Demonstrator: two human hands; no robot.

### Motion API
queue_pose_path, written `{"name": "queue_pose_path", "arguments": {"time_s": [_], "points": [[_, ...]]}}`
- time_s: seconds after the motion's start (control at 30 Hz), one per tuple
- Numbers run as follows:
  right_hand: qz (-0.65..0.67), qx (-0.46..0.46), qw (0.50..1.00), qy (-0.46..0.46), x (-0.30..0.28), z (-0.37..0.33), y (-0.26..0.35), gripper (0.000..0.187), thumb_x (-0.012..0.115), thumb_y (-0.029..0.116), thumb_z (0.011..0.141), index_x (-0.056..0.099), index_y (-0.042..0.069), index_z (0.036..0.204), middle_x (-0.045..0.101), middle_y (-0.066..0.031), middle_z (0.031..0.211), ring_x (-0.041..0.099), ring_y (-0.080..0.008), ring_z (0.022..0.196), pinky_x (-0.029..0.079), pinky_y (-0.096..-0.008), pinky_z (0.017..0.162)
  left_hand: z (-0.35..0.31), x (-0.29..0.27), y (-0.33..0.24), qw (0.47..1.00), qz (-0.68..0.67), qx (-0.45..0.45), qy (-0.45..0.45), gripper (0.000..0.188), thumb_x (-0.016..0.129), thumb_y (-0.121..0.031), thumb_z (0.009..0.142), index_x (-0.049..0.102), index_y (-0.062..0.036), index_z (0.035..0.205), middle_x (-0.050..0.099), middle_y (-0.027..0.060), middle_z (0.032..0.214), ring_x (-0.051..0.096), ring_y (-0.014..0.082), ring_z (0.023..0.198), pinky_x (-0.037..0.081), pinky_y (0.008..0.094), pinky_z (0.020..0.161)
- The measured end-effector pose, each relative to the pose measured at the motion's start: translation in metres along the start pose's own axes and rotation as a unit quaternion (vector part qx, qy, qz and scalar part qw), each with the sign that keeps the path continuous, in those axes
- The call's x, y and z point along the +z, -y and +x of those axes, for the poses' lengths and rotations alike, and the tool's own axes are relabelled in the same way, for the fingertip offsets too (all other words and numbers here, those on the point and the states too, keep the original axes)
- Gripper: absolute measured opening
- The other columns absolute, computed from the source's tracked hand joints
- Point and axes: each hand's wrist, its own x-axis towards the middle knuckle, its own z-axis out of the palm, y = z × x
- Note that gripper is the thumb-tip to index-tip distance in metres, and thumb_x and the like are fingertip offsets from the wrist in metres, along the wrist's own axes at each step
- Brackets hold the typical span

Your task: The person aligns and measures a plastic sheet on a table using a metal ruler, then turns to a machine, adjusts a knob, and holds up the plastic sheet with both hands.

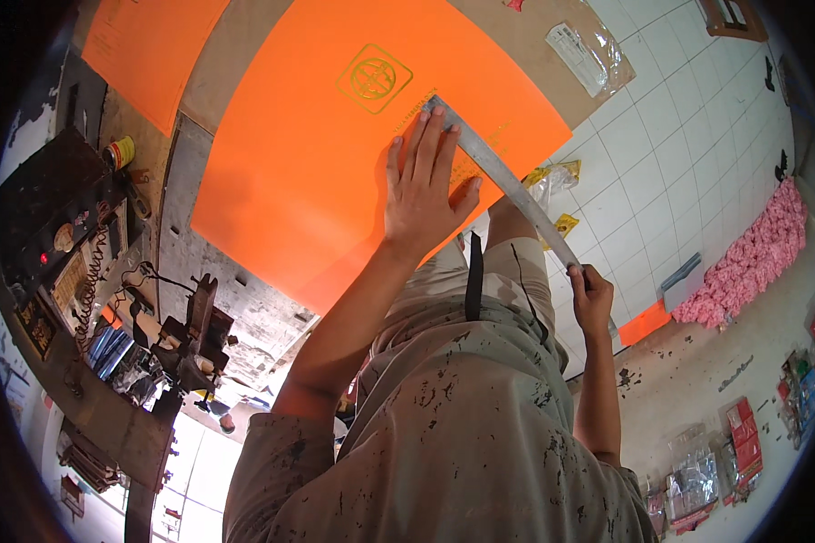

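A large bright orange sheet [290, 172] with gold printing lies across the work table in front of me. My left hand [423, 195] is spread flat on it, fingers stretched out, with the fingertips at the far end of a long grey metal ruler [507, 181]. This ruler runs slantwise over the sheet's right part and out past its edge, toward my right side. My right hand [591, 297] is closed around the ruler's nearer part, off the sheet. The fingers' inner side is hidden there.
Another orange sheet [149, 54] lies at the far left, beside brown board [244, 54]. A dark machine [59, 217] with a coiled cord stands left. White floor tiles [652, 172] spread to the right, with a pink heap [743, 258] and plastic packets [693, 480] farther along.
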Motion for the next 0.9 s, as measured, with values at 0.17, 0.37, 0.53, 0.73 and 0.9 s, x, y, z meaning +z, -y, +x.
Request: {"name": "queue_pose_path", "arguments": {"time_s": [0.17,0.37,0.53,0.73,0.9], "points": [[-0.009,0.004,1.000,0.006,-0.003,0.002,0.005,0.037,0.067,0.030,0.101,0.066,-0.003,0.086,0.043,-0.0050,0.054,0.035,-0.0119,0.052,0.030,-0.0335,0.049,0.000,-0.001,-0.001,1.000,0.016,-0.008,0.005,0.067,0.064,-0.042,0.092,0.052,-0.0029,0.144,0.039,0.0149,0.162,0.035,0.0253,0.152,0.017,0.0497,0.125],[-0.018,0.007,1.000,0.011,-0.006,0.006,0.011,0.038,0.066,0.031,0.102,0.067,-0.003,0.086,0.042,-0.0042,0.053,0.034,-0.0122,0.050,0.029,-0.0338,0.048,0.000,0.001,0.001,1.000,-0.003,-0.001,-0.006,0.070,0.069,-0.037,0.088,0.047,-0.0050,0.147,0.036,0.0134,0.163,0.034,0.0300,0.151,0.022,0.0535,0.119],[-0.016,0.004,1.000,0.022,-0.005,0.007,0.004,0.040,0.066,0.032,0.102,0.065,-0.003,0.082,0.041,-0.0041,0.053,0.032,-0.0125,0.050,0.028,-0.0349,0.048,0.001,0.001,0.000,1.000,0.000,-0.005,0.001,0.071,0.069,-0.037,0.088,0.046,-0.0054,0.148,0.036,0.0130,0.163,0.034,0.0297,0.151,0.022,0.0534,0.120],[-0.024,0.012,0.999,0.045,-0.008,0.010,0.003,0.044,0.066,0.035,0.102,0.061,-0.002,0.077,0.039,-0.0043,0.053,0.031,-0.0126,0.051,0.027,-0.0356,0.048,0.001,0.000,-0.001,1.000,0.006,-0.013,-0.002,0.068,0.068,-0.040,0.088,0.053,-0.0038,0.144,0.039,0.0131,0.162,0.036,0.0243,0.152,0.021,0.0511,0.123],[-0.026,0.022,0.998,0.056,-0.011,0.013,0.009,0.044,0.065,0.037,0.102,0.065,-0.002,0.080,0.040,-0.0041,0.053,0.032,-0.0120,0.051,0.028,-0.0354,0.048,0.001,0.000,-0.001,1.000,0.005,-0.016,0.001,0.068,0.067,-0.040,0.088,0.053,-0.0042,0.144,0.038,0.0131,0.162,0.035,0.0244,0.152,0.021,0.0513,0.123]]}}
